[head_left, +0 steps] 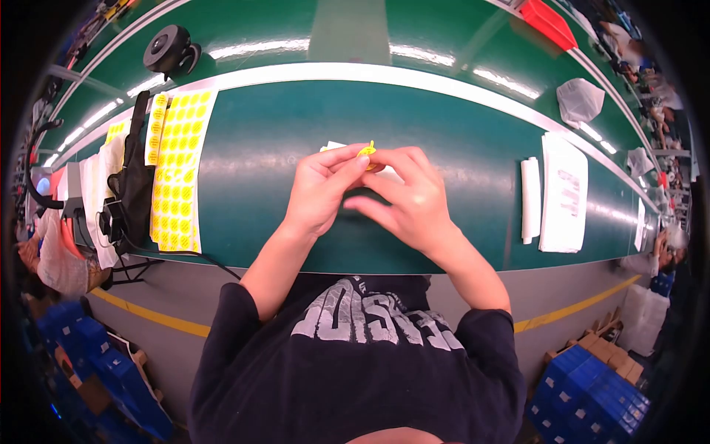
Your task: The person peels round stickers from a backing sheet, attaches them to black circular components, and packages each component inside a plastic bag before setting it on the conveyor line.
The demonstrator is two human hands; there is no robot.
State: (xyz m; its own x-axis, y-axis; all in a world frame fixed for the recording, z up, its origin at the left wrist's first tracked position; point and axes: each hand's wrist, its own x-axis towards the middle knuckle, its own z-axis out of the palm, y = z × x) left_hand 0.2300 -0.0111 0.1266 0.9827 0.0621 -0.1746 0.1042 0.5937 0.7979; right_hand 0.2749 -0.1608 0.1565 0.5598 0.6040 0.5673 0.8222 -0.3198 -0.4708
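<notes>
Both hands meet above the middle of the green table (259, 185). Between the thumb and fingers of my left hand (319, 189) is a small yellow piece (367, 152), perhaps a sticker. My right hand (414, 196) touches the same piece with its index fingertip, its thumb held apart below. Something white (392, 175) shows partly behind the fingers, and another white bit (333, 146) lies just beyond my left hand; what they are is hidden.
Sheets of round yellow stickers (181, 170) lie at the left beside a black strap-like item (135, 163). White folded packets (564, 196) and a narrow white roll (530, 200) are at the right. A red tray (547, 24) and black round device (167, 50) stand beyond the white rail.
</notes>
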